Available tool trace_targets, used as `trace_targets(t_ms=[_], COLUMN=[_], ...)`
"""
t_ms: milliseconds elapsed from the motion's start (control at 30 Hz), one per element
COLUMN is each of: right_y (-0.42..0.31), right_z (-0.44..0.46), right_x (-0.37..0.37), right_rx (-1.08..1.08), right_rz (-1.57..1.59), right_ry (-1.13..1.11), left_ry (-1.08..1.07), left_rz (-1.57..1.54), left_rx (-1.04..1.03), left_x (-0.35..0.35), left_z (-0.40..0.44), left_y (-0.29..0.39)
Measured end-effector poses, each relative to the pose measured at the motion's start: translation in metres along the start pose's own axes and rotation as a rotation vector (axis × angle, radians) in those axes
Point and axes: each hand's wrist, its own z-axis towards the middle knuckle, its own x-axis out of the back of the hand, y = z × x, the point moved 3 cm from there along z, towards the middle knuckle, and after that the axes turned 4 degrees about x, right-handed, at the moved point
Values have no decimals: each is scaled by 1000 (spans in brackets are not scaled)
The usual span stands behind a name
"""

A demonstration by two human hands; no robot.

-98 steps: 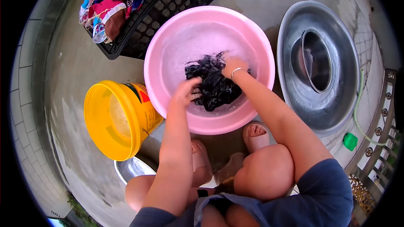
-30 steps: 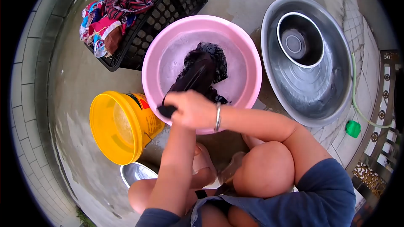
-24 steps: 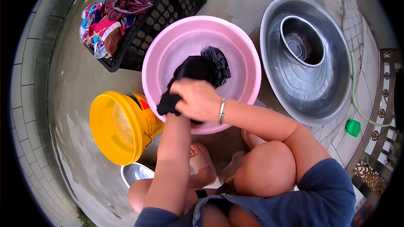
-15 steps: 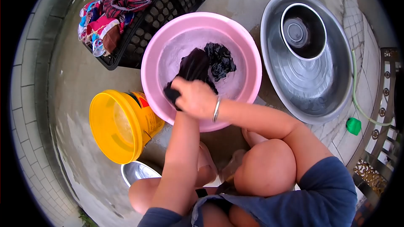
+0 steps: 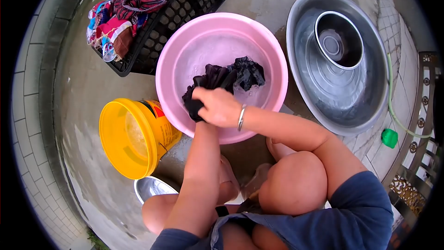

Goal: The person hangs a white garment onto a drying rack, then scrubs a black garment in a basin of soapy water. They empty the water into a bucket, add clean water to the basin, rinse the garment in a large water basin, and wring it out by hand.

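Observation:
A wet black garment (image 5: 213,76) is bunched at the near left of a pink basin (image 5: 165,62) that holds water. My right hand (image 5: 222,106), with a silver bangle on its wrist, is closed on the garment's near edge. It lies across my left wrist (image 5: 206,128). My left hand is covered by the black cloth and my right hand, so its fingers do not show. The garment's far end lies in the water as a dark, crumpled clump (image 5: 249,72).
A black crate (image 5: 162,37) heaped with clothes (image 5: 138,0) stands at the far left. Left of the basin is a yellow bucket (image 5: 150,134), with a small metal bowl (image 5: 155,190) below it. At right, a large metal basin (image 5: 300,65) holds a metal pot (image 5: 338,40).
The black garment has been drawn nearer and bunched up more, and its dark clump has shifted slightly right and nearer. The pot has drifted a little right in the metal basin.

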Motion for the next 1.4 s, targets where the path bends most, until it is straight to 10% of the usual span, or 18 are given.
trace_targets(t_ms=[133, 200, 267, 400, 500, 533, 667, 800, 933, 1000, 1133, 1200, 1267, 1400], right_y=[8, 41, 80, 144, 133, 147, 146, 116, 71, 48, -2, -13, -33, -46], right_z=[10, 25, 31, 18, 3, 0, -20, -27, -18, -12, -8, -7, -12, -13], right_x=[36, 63, 88, 135, 150, 160, 187, 184, 161, 146, 105, 88, 72, 30], right_rx=[-3, -111, -235, -442, -446, -362, -546, -572, -443, -397, -182, -89, 56, 173], right_rz=[-127, -46, -56, 5, 485, 465, 1032, 999, 1040, 1007, 920, 898, 460, 342], right_ry=[82, 223, 416, 639, 815, 879, 1089, 877, 570, 426, 150, 48, 7, -190], left_ry=[-131, -92, -318, -444, -509, -510, -409, -166, 265, 227, -357, -359, -283, -169], left_rz=[345, 10, -1652, -1399, -308, -360, -199, 42, 470, 167, -1083, -1245, -2036, -2008], left_rx=[-6, -105, 802, 665, 236, 611, 779, 704, 92, -134, 80, 367, 800, 728], left_x=[-34, 19, -12, 48, 79, 91, 137, 176, 161, 130, 29, 7, -18, -4], left_z=[5, 13, -1, -9, -18, -25, -26, -32, -24, -12, -13, -14, -28, -17], left_y=[-52, 18, -18, -41, -117, -132, -66, -17, 43, 62, 80, 62, 51, 43])
